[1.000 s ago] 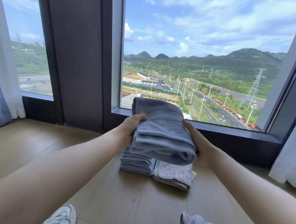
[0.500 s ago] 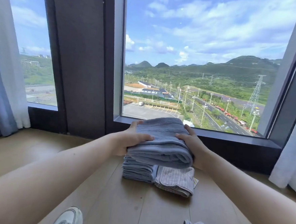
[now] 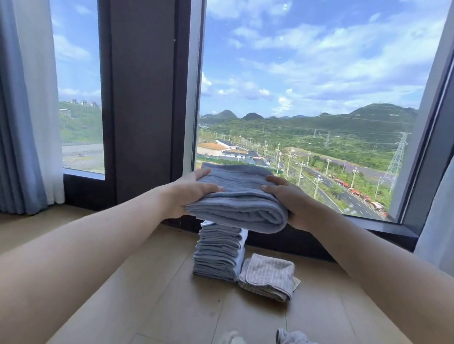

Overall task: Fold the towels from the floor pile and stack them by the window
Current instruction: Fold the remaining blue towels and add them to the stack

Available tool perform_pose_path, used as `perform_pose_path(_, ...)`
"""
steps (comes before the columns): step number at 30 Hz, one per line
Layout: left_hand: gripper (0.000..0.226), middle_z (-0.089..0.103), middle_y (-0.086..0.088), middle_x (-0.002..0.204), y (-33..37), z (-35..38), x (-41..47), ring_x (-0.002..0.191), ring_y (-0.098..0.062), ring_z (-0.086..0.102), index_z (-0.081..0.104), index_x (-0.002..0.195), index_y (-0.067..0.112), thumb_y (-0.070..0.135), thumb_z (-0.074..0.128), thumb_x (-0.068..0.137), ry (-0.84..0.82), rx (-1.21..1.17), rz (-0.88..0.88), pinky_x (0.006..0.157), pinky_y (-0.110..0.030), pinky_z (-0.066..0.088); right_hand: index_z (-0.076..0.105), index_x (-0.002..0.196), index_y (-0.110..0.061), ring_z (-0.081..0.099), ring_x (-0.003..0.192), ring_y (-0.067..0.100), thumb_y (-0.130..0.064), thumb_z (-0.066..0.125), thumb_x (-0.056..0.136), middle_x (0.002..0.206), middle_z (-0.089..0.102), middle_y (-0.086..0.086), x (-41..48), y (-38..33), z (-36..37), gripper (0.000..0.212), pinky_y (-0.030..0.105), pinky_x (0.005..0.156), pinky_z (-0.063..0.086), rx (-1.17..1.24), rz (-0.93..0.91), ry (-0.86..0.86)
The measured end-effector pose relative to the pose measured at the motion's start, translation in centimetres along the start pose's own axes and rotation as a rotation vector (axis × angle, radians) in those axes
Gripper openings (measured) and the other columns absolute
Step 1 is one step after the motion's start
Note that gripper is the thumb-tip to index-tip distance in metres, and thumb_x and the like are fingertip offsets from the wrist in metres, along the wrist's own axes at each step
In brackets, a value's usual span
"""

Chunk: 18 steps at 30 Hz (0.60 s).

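Blue folded towel (image 3: 238, 199), gripped at each end by the left hand (image 3: 192, 193) and right hand (image 3: 296, 203), should be lowered level and centred onto the narrow stack (image 3: 217, 251) beneath.

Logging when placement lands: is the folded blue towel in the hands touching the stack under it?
Cannot tell. In the head view the folded blue towel covers the top of the stack, hiding any gap.

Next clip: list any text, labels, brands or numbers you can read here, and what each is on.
None can be read.
The small tag beside the striped grey cloth is too small to read.
The folded blue towel shows no print.
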<state>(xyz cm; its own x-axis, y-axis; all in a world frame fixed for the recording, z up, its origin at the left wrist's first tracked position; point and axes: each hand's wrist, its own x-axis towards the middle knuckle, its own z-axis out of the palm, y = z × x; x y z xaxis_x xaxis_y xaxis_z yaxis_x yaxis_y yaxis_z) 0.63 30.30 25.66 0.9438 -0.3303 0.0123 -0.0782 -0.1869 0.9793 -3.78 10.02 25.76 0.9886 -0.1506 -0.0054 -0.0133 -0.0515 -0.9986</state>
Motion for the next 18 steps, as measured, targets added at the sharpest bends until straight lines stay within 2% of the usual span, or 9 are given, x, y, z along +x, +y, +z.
perform_pose_path(3, 0.071, 0.054, -0.007, 0.127, 1.2, 0.0, -1.1, 0.074, -0.018, 0.063, 0.028, 0.144, 0.035, 0.021, 0.066, 0.086, -0.028, 0.011, 0.007, 0.058, -0.028, 0.053, 0.039, 0.139, -0.022, 0.062, 0.086, 0.024, -0.014, 0.054, 0.094, 0.114, 0.054, 0.013, -1.6, -0.6, 0.0, 0.048, 0.032, 0.07, 0.054, 0.016, -0.024, 0.002)
perform_pose_path(5, 0.072, 0.054, -0.009, 0.128, 1.8, -0.1, -1.1, 0.074, -0.019, 0.062, 0.027, 0.145, 0.034, 0.021, 0.066, 0.086, -0.047, 0.028, 0.014, 0.06, -0.03, 0.052, 0.037, 0.141, -0.021, 0.061, 0.083, 0.02, -0.015, 0.053, 0.094, 0.104, 0.054, 0.009, -1.8, -0.5, 0.0, 0.05, 0.028, 0.066, 0.053, 0.014, -0.025, 0.009)
perform_pose_path(11, 0.07, 0.059, -0.007, 0.116, 1.7, -0.2, 2.8, 0.077, -0.021, 0.06, 0.029, 0.143, 0.034, 0.02, 0.067, 0.085, -0.061, 0.015, -0.015, 0.061, -0.032, 0.05, 0.035, 0.141, -0.021, 0.06, 0.081, 0.019, -0.017, 0.054, 0.094, 0.093, 0.052, 0.003, 1.5, -0.8, -0.8, 0.051, 0.027, 0.066, 0.052, 0.0, -0.013, 0.029)
perform_pose_path(14, 0.069, 0.058, -0.008, 0.121, 1.0, -0.2, 6.3, 0.069, -0.019, 0.061, 0.032, 0.141, 0.037, 0.021, 0.067, 0.085, -0.041, 0.013, -0.028, 0.054, -0.028, 0.051, 0.034, 0.142, -0.022, 0.061, 0.085, 0.021, -0.018, 0.055, 0.093, 0.104, 0.054, 0.007, 5.1, -0.4, -1.0, 0.053, 0.03, 0.072, 0.053, -0.019, 0.004, 0.037)
perform_pose_path(16, 0.066, 0.057, -0.009, 0.119, 0.4, -0.3, 9.0, 0.069, -0.019, 0.063, 0.035, 0.14, 0.037, 0.021, 0.067, 0.085, -0.013, 0.007, -0.021, 0.052, -0.026, 0.05, 0.034, 0.142, -0.024, 0.062, 0.092, 0.025, -0.019, 0.057, 0.092, 0.118, 0.054, 0.011, 7.8, 0.2, -1.2, 0.055, 0.035, 0.079, 0.054, -0.015, 0.014, 0.049)
perform_pose_path(18, 0.064, 0.057, -0.006, 0.114, -0.4, -0.5, 12.5, 0.07, -0.018, 0.063, 0.037, 0.139, 0.035, 0.018, 0.067, 0.085, 0.012, -0.013, -0.011, 0.049, -0.023, 0.05, 0.034, 0.142, -0.027, 0.062, 0.096, 0.026, -0.02, 0.057, 0.091, 0.122, 0.053, 0.011, 11.5, 1.0, -1.5, 0.056, 0.037, 0.081, 0.054, 0.002, 0.02, 0.059)
